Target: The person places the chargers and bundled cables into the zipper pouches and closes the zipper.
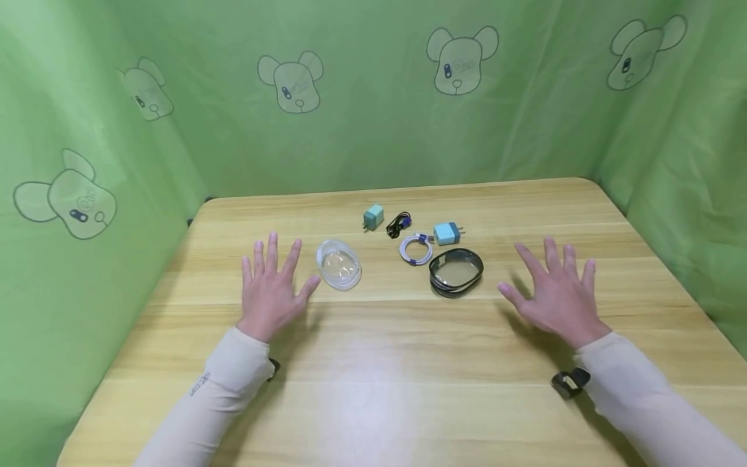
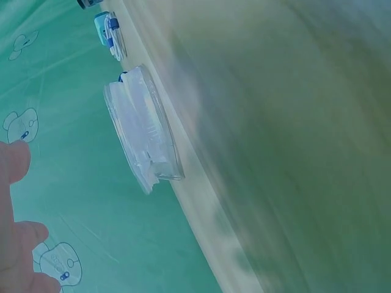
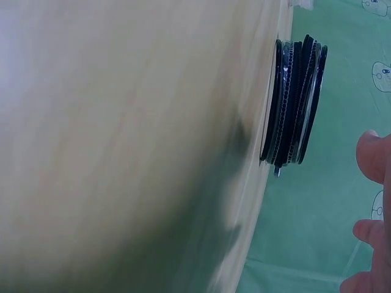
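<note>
A person's left hand point(image 1: 270, 295), in a pale sleeve point(image 1: 224, 370), is held palm down above the light wood-grain surface point(image 1: 373, 402), toward its left edge. Its grip is spread, fingers and thumb fanned apart, with nothing between them. Just beside the thumb, a clear plastic oval case with whitish trim point(image 1: 339, 264) lies flat on the surface, left of its middle.

Next, nearer the far edge, stands a two-tone teal plug adapter point(image 1: 373, 217) with its prongs low on the left. Beside it lies a bundled black cable point(image 1: 399, 224) with a blue tie. Slightly nearer the person, a white cable wound into a ring point(image 1: 403, 251) bears blue ties. A light-blue and dark-blue plug adapter point(image 1: 447, 233) lies just right of the ring, prongs toward the right edge.

In front of that adapter sits a black-trimmed clear oval case point(image 1: 456, 272); the right wrist view shows its dark, ridged side. The right hand point(image 1: 554, 295) is near it on the side of the right edge, palm down above the surface, its grip also spread and holding nothing.
</note>
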A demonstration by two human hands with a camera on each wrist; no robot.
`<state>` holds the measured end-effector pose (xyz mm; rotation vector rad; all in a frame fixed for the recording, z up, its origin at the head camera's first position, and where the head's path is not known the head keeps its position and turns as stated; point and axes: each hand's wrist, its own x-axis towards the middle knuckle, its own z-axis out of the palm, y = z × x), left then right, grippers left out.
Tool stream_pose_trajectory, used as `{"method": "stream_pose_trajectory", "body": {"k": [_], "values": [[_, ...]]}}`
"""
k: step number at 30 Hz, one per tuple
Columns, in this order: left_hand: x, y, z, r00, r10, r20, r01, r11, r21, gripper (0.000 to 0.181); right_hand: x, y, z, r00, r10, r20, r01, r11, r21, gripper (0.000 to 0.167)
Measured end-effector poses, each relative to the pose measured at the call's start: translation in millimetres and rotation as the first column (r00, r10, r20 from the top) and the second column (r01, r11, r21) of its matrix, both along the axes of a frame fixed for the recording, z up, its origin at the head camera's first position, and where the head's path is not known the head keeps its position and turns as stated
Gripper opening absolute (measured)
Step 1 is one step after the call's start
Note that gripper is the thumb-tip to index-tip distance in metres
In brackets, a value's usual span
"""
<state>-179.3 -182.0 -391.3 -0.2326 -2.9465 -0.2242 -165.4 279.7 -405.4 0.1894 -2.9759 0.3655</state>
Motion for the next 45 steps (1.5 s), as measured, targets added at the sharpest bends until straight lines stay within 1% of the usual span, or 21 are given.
{"method": "stream_pose_trajectory", "body": {"k": [10,12,16,19,23,27,31,34,37,41,45], "values": [[-2.6,5.7,1.2,1.000,0.000,0.021,0.000,1.000,0.022,0.079,-5.5,-4.7,4.8,1.000,0.010,0.003,-0.010,0.999,-0.031,0.083],[-3.5,7.0,0.6,1.000,-0.007,0.024,0.006,0.999,0.038,0.080,-7.1,-6.0,5.8,1.000,0.014,0.002,-0.014,0.999,-0.044,0.083],[-6.2,10.3,-0.1,0.999,-0.040,0.036,0.035,0.990,0.133,0.082,-10.7,-8.2,7.0,0.999,0.030,-0.018,-0.031,0.998,-0.062,0.083],[-8.3,13.2,1.0,0.997,-0.062,0.052,0.049,0.975,0.215,0.083,-13.9,-10.3,7.7,0.998,0.053,-0.042,-0.056,0.995,-0.078,0.081],[-10.8,15.2,0.1,0.995,-0.072,0.066,0.051,0.961,0.271,0.085,-18.8,-14.5,9.3,0.996,0.073,-0.048,-0.077,0.992,-0.096,0.077],[-13.8,15.0,-4.0,0.992,-0.079,0.096,0.045,0.947,0.317,0.090,-23.8,-19.2,10.8,0.996,0.080,-0.029,-0.083,0.992,-0.099,0.075],[-17.0,14.6,-7.7,0.984,-0.086,0.154,0.029,0.942,0.335,0.095,-28.5,-23.9,13.0,0.996,0.093,-0.009,-0.093,0.989,-0.110,0.075],[-19.9,15.5,-9.2,0.974,-0.092,0.207,0.015,0.938,0.346,0.098,-32.3,-27.8,14.8,0.994,0.107,-0.002,-0.107,0.986,-0.126,0.074],[-22.5,17.4,-9.7,0.964,-0.098,0.249,-0.002,0.927,0.375,0.100,-36.9,-32.6,16.9,0.992,0.128,0.003,-0.126,0.982,-0.142,0.074],[-24.6,20.7,-10.5,0.952,-0.118,0.283,-0.013,0.907,0.421,0.100,-42.9,-39.8,20.3,0.987,0.160,0.019,-0.155,0.975,-0.158,0.072],[-25.7,22.7,-12.5,0.944,-0.133,0.300,-0.010,0.902,0.431,0.098,-48.8,-47.8,23.1,0.981,0.187,0.052,-0.177,0.971,-0.162,0.070]]}}
